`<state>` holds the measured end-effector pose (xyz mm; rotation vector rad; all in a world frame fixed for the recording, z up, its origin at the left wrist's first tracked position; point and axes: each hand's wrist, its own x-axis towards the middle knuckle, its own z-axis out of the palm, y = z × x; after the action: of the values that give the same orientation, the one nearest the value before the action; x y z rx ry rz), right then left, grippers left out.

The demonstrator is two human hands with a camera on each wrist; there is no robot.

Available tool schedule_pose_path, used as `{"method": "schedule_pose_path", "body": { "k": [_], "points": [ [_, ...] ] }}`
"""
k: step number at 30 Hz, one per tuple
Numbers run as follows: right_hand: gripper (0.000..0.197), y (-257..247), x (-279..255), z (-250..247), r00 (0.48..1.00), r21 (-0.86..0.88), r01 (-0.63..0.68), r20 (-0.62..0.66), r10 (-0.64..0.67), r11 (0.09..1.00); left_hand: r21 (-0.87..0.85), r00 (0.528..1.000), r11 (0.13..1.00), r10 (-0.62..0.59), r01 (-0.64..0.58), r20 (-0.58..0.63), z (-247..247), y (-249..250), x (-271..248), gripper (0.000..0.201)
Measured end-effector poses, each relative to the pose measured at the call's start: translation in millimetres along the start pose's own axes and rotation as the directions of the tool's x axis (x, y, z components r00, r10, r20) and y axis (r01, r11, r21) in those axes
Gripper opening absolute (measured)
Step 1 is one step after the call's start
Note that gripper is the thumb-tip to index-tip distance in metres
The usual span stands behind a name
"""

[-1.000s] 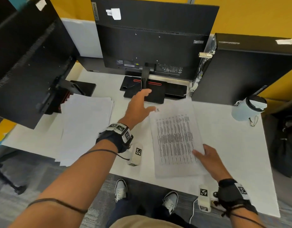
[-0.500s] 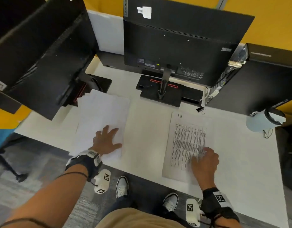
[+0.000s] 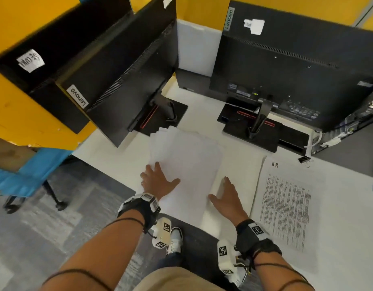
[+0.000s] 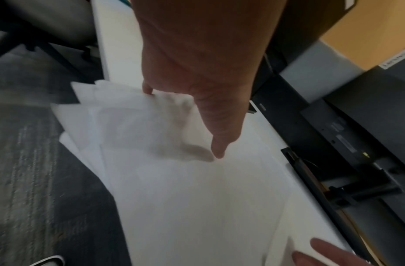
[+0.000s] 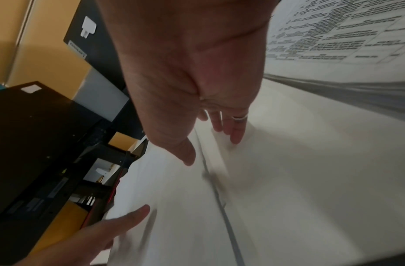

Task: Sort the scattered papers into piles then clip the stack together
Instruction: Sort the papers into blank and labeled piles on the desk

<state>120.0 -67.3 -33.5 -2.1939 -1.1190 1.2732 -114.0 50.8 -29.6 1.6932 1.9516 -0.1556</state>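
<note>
The left hand (image 3: 158, 181) is lying flat, fingers spread wide, on the near left part of the loose pile of blank white paper sheets (image 3: 187, 164); in the left wrist view, its fingers (image 4: 216, 144) are pressing the fanned sheet corners, which are overhanging the front edge of the white rectangular desk (image 3: 339, 217). The right hand (image 3: 227, 201) is lying open, fingers straight and together, along the right edge of the same pile, with its thumb resting on the top sheet. Neither hand is gripping anything. Just to the right of the right hand, the printed white sheet headed "H-R" (image 3: 286, 208) is lying flat on the desk, apart from the blank pile. Beyond that sheet's far corner, well away from the right hand, a small black binder clip (image 3: 304, 160) is sitting on the desk. Ahead of both hands, two black monitors (image 3: 297, 66) are standing on flat black bases with their backs to the person.
</note>
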Motion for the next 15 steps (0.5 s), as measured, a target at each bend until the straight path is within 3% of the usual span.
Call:
{"method": "schedule_pose_path", "body": {
  "k": [2, 5, 8, 10, 13, 15],
  "points": [
    [0.101, -5, 2, 8, 1.000, 0.010, 0.019, 0.004, -0.019, 1.000, 0.042, 0.991, 0.990, 0.132, -0.134, 0.035, 2, -1, -3, 0.112],
    [0.102, -12, 4, 13, 0.995, 0.058, -0.021, -0.100, 0.027, 0.998, 0.036, 0.940, 0.943, 0.326, -0.331, 0.098, 10, 6, -10, 0.110],
    [0.104, -11, 7, 9, 0.973, 0.102, -0.073, -0.210, 0.094, 0.992, -0.047, 0.971, 0.973, 0.230, -0.227, 0.059, 14, 11, -12, 0.119],
    [0.105, -7, 11, 8, 0.963, 0.105, -0.099, -0.241, 0.122, 0.990, -0.201, 0.980, 0.963, 0.195, -0.181, 0.048, 17, 17, -11, 0.123],
    [0.096, -4, 15, 8, 0.970, 0.146, -0.096, -0.210, 0.125, 0.985, -0.452, 0.979, 0.880, 0.194, -0.148, 0.056, 18, 32, -12, 0.123],
    [0.087, -4, 14, 7, 0.970, 0.194, -0.140, -0.168, 0.173, 0.971, -0.581, 0.977, 0.813, 0.140, -0.022, 0.159, 15, 35, -10, 0.116]
  ]
}}
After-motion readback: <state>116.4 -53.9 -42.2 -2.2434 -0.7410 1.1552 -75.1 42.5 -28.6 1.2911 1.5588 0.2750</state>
